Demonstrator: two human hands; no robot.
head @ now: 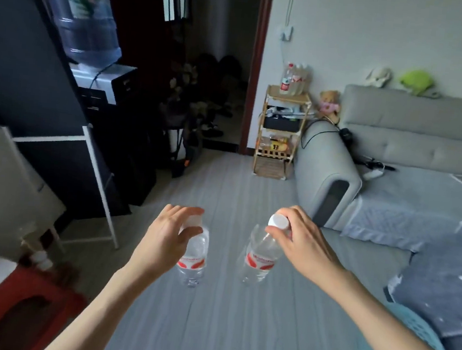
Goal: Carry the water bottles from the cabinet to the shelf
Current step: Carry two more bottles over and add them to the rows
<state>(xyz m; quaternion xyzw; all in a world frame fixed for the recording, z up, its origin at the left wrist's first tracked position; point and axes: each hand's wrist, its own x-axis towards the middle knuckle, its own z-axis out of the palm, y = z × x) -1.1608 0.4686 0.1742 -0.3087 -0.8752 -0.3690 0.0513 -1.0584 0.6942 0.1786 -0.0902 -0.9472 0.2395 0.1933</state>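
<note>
My left hand (pixel 169 235) grips the white cap and neck of a clear water bottle (pixel 192 261) with a red-and-white label; the bottle hangs down over the grey floor. In my right hand (pixel 298 243) hangs a second such bottle (pixel 259 259), held by its cap and tilted a little to the left. Far ahead by the doorway stands a small wooden shelf (pixel 282 129), and on its top level several similar bottles (pixel 295 79) stand close together. Both hands are well short of the shelf.
A grey sofa (pixel 395 151) stands right of the shelf, with soft toys on its back. A black cabinet with a water dispenser (pixel 95 49) lines the left wall beside a white frame (pixel 95 167). A red stool (pixel 16 312) is at lower left, a teal basket (pixel 406 333) at lower right.
</note>
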